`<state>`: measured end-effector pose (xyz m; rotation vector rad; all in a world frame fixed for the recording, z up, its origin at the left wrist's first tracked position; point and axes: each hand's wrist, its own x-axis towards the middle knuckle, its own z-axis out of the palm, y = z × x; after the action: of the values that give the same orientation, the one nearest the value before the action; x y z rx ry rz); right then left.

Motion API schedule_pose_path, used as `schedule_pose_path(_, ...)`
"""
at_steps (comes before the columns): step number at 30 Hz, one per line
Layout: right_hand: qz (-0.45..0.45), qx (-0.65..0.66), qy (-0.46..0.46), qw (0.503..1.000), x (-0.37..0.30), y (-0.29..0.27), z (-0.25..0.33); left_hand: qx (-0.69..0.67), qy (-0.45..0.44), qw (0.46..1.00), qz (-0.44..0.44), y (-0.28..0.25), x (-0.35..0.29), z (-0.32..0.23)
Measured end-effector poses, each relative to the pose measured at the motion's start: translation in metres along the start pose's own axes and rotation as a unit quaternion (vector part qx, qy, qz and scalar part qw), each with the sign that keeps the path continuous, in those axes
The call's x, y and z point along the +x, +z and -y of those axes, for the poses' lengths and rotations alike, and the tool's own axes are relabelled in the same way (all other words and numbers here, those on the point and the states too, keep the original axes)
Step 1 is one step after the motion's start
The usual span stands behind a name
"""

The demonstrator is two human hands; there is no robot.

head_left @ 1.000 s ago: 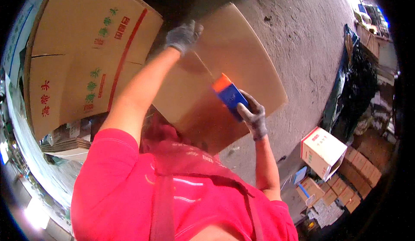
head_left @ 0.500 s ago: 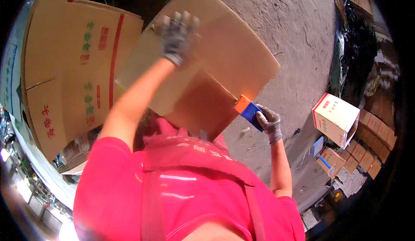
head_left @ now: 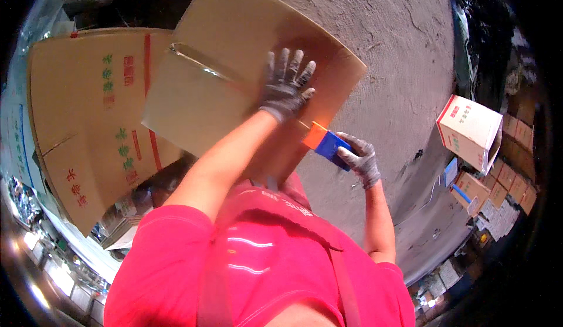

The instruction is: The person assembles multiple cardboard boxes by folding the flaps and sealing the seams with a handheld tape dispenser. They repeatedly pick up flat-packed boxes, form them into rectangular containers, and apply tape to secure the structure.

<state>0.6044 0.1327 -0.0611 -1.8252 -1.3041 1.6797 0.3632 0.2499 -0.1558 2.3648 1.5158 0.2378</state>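
Over the concrete floor (head_left: 399, 28), a person in a pink shirt holds a plain box (head_left: 234, 75) up in front of them. Their gloved left hand (head_left: 285, 87) lies flat on its cardboard face, fingers (head_left: 281, 63) spread wide, pressing rather than gripping. The right hand (head_left: 359, 158) is closed around a blue and orange tape gun (head_left: 326, 141) at the box's lower edge. Cardboard like this looks light but bendy, so I'd steady it near an edge or crease. A printed carton (head_left: 88, 122) stands to the left, with more cartons (head_left: 469, 127) off right.
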Motion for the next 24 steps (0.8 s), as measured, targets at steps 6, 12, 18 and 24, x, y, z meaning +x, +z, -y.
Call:
schedule_pose_path(6,-0.056,-0.211,0.086,0.972,-0.089,-0.092,-0.041,-0.004,0.006,0.998,-0.07,-0.003,0.0,0.001)
schedule_pose_path(12,-0.126,-0.281,0.017,0.951,-0.036,-0.026,-0.112,0.047,0.081,0.995,-0.02,-0.013,0.0,-0.013)
schedule_pose_path(18,-0.115,-0.267,-0.029,0.956,0.034,0.041,-0.082,-0.033,0.242,0.967,-0.077,0.02,-0.023,-0.072)
schedule_pose_path(24,-0.137,-0.338,0.036,0.93,0.049,0.06,-0.087,0.094,0.193,0.973,0.08,0.041,-0.033,-0.101)
